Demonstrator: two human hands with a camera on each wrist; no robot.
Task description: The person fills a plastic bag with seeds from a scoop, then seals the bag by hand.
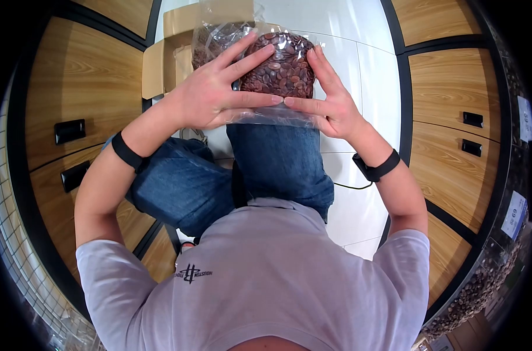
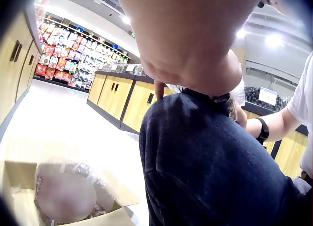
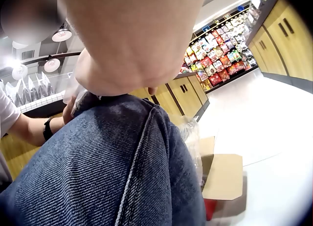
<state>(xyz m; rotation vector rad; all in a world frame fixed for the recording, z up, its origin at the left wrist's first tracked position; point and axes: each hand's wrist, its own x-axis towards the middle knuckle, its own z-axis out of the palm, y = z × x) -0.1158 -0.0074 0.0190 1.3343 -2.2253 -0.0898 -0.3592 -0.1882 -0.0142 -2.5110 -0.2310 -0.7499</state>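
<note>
A clear plastic bag of dark brown flat seeds [image 1: 286, 73] lies over the person's raised knee in the head view. On its left side, the left hand [image 1: 210, 93] presses with straight, spread fingers, two of them reaching over the seeds. The right hand [image 1: 336, 108] lies along the right edge, its fingers straight. Both thumbs stretch across the bag's near end, their tips almost meeting. Loose plastic sticks out below the thumbs. In both wrist views the hands are seen from the wrist side, and most of the bag is hidden behind them and the knee.
An open cardboard box [image 1: 153, 70] stands on the white floor [image 1: 348, 199], with another clear bag [image 2: 100, 189] of seeds in it. Wooden cabinets [image 1: 453, 88] line both sides of the aisle. Shelves of colourful packages [image 3: 220, 55] stand at the far end.
</note>
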